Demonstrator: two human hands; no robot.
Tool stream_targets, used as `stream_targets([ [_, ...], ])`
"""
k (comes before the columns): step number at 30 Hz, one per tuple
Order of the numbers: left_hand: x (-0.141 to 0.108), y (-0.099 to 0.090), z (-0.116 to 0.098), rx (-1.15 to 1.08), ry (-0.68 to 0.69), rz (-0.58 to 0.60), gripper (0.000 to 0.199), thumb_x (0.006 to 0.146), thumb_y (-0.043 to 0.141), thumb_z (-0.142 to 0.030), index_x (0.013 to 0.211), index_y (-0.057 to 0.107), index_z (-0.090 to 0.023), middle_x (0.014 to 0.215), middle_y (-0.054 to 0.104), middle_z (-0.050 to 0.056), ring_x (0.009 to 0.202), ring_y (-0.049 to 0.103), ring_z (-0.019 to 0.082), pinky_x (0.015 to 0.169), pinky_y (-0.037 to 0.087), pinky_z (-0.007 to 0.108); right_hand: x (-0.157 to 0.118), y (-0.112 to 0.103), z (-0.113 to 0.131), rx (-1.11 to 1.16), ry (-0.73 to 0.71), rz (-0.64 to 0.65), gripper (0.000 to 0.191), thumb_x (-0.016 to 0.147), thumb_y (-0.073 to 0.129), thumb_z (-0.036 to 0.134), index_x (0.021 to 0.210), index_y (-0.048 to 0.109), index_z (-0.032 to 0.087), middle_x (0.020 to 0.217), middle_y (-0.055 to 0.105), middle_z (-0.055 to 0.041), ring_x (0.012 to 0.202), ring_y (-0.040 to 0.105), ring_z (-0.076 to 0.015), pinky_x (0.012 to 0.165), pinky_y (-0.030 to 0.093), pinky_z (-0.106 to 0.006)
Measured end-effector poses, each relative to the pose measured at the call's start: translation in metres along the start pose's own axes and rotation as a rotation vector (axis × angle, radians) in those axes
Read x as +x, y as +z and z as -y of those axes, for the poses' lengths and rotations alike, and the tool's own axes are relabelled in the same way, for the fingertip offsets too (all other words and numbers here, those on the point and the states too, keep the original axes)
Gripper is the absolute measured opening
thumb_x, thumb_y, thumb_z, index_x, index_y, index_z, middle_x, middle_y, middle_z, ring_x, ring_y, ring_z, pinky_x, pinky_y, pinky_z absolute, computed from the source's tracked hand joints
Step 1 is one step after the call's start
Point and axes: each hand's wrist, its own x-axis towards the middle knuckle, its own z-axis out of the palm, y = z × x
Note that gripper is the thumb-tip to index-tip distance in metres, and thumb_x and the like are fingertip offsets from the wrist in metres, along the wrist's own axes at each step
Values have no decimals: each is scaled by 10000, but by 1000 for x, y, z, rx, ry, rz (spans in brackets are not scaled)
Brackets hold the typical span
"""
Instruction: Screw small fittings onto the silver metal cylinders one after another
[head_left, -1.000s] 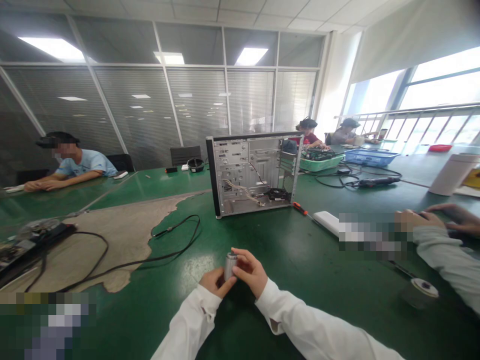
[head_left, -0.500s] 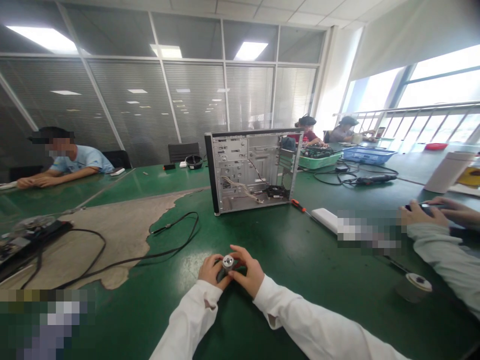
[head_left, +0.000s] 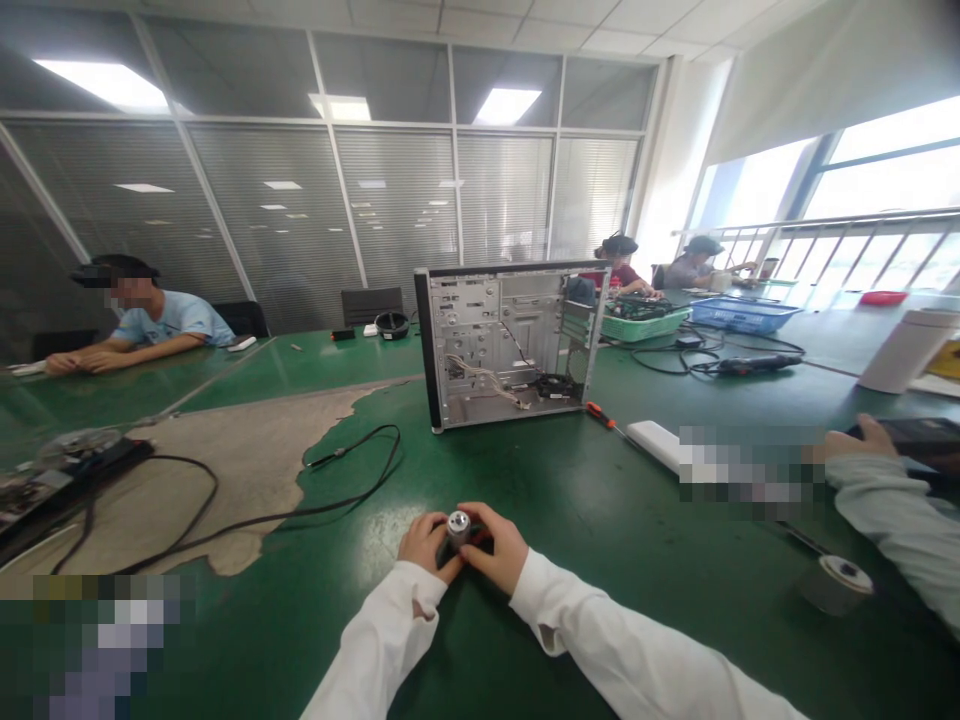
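Observation:
Low in the middle, both hands are wrapped round a small silver metal cylinder point(head_left: 459, 526) that looks like a small motor. Its round end with dark holes faces up. My left hand point(head_left: 424, 542) grips it from the left, fingers curled. From the right, the thumb and forefinger of my right hand point(head_left: 501, 548) close on it. A bit of something red and dark shows inside the right hand's curl, too small to name. Beyond the hands stands an open computer case point(head_left: 517, 345), its bare metal inside facing me, with loose wires and a black fan in it.
An orange-handled screwdriver point(head_left: 600, 415) lies by the case. Right of it are a white bar point(head_left: 656, 447) and another metal cylinder point(head_left: 836, 582). A co-worker's hand point(head_left: 862, 440) holds a dark device. Black cable point(head_left: 300, 515) crosses the left. Behind are a green basket point(head_left: 645, 325) and a blue basket point(head_left: 742, 312).
My right forefinger has come down from its raised position toward the cylinder. At the right, the co-worker's dark device shows larger and one of their hands has shifted. The view has swung slightly left.

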Motion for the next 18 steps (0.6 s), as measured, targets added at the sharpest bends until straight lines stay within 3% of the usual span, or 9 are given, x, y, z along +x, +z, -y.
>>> stream_targets([
  [6, 0, 1, -2, 4, -7, 2, 368, 607, 575, -399, 913, 588, -196, 960, 546, 73, 900, 488, 243, 738, 425, 380, 0, -4, 10, 1, -152, -128, 265, 688, 502, 195, 934, 583, 248, 965, 543, -51, 897, 481, -176, 681, 413, -282],
  [12, 1, 2, -2, 25, -15, 3, 381, 609, 571, -414, 919, 585, -193, 967, 543, 76, 905, 483, 246, 743, 421, 384, 8, -5, 18, -115, -241, -101, 239, 735, 458, 203, 924, 592, 263, 879, 580, -41, 859, 481, -168, 776, 376, -325],
  [18, 1, 1, -1, 36, -4, 11, 384, 609, 571, -401, 936, 577, -201, 976, 543, 69, 911, 486, 241, 752, 420, 376, 14, -10, 23, -234, -269, -58, 234, 738, 449, 186, 909, 594, 254, 825, 599, -34, 809, 488, -162, 752, 385, -321],
])
